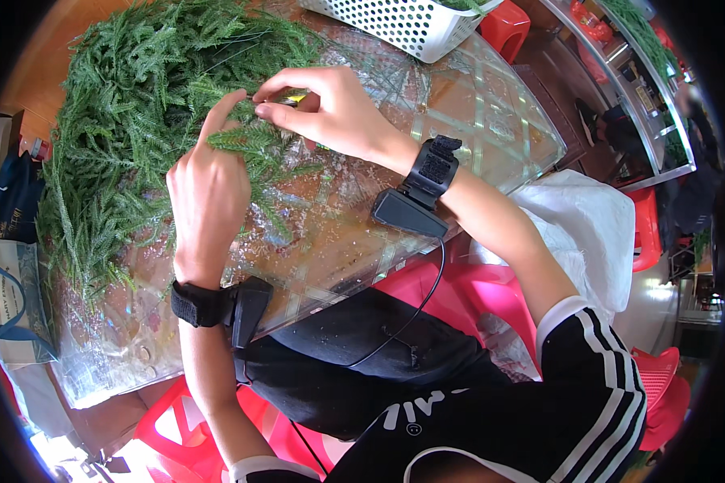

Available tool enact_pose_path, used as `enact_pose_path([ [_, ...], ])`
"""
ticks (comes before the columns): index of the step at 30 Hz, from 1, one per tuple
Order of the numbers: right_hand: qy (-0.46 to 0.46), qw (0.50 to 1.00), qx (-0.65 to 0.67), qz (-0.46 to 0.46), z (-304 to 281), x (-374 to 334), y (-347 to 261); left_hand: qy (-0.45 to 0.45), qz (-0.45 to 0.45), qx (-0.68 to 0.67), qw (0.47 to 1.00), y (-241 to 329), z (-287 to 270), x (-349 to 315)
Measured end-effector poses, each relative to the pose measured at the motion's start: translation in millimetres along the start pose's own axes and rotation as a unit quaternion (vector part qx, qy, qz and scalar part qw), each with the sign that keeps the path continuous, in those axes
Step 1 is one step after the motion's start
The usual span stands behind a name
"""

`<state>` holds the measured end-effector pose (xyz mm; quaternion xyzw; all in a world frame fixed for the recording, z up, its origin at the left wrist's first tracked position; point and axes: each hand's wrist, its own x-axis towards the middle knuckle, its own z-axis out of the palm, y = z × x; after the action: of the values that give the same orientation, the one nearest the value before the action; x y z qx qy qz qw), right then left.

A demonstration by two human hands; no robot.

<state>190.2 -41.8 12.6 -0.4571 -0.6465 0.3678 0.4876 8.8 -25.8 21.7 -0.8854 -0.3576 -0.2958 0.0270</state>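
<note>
"What's on that littered tabletop (330,233)?"
"Green pine sprigs (137,105) heaped left, a white perforated basket (387,28) far side, a red stool (506,30) beyond."
"And the hands?"
"One sprig (250,142) between them; right hand (338,113), fingers close together; left hand (209,183), fingers partly hidden. Whether either pinches it, I can't tell."

From afar, I make out white letters (424,405) above a smiley (413,429) on the black shirt (511,431), dark capitals (10,295) on a pale bag (22,326), pale characters (15,223) on navy fabric (18,191).
</note>
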Motion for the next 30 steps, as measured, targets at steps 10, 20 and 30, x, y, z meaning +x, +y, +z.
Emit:
enact_pose_path([
  [10, 0.157, 0.844, -0.318, -0.402, -2.2, 12.4, 16.3, 0.014, 0.02, 0.056, 0.998, 4.4, 3.1, 0.0],
  [20, 0.022, 0.957, -0.212, -0.198, -0.4, 8.3, 14.3, 0.022, 0.026, 0.056, 0.998, 3.6, 6.4, -1.2],
  [30, 0.06, 0.952, -0.166, -0.249, 1.7, 6.4, 17.2, 0.009, -0.025, 0.007, 1.0, 11.7, 4.9, 1.6],
])
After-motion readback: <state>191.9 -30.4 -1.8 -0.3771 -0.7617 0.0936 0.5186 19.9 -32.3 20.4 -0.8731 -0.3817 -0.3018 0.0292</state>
